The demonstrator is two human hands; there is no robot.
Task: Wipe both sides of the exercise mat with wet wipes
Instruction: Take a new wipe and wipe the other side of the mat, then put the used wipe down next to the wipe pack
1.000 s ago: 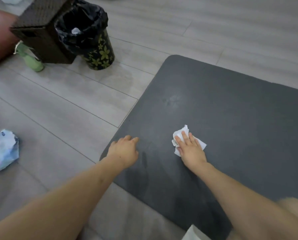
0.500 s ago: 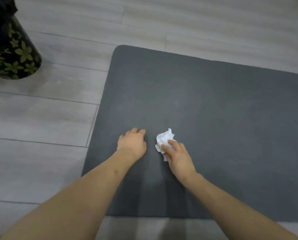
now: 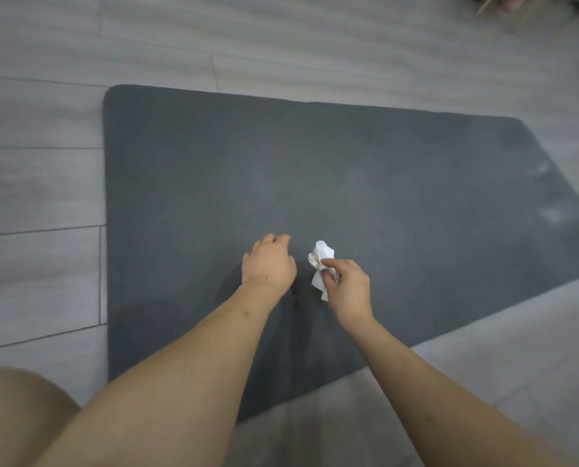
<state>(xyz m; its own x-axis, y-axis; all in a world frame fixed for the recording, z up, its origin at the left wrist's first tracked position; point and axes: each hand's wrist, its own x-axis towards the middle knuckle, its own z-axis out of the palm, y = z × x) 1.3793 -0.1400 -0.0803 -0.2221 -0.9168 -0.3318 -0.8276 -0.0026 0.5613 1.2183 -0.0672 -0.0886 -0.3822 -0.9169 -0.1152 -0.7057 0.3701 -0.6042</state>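
Note:
A dark grey exercise mat [image 3: 365, 183] lies flat on the floor and fills most of the view. My right hand [image 3: 348, 291] pinches a crumpled white wet wipe [image 3: 321, 264] between thumb and fingers, lifted a little above the mat's near half. My left hand [image 3: 269, 262] rests on the mat just left of the wipe, fingers curled under and holding nothing that I can see. Faint damp streaks show on the mat near its right edge.
Pale grey wood-look floor [image 3: 38, 183] surrounds the mat on the left, far and near-right sides. My bare knee [image 3: 15, 419] is at the bottom left. Some blurred objects [image 3: 530, 3] sit at the top right corner.
The view swung right, so the bin and tissue pack left the frame. My right hand went from pressing the wipe flat to bunching it and lifting it in a pinch.

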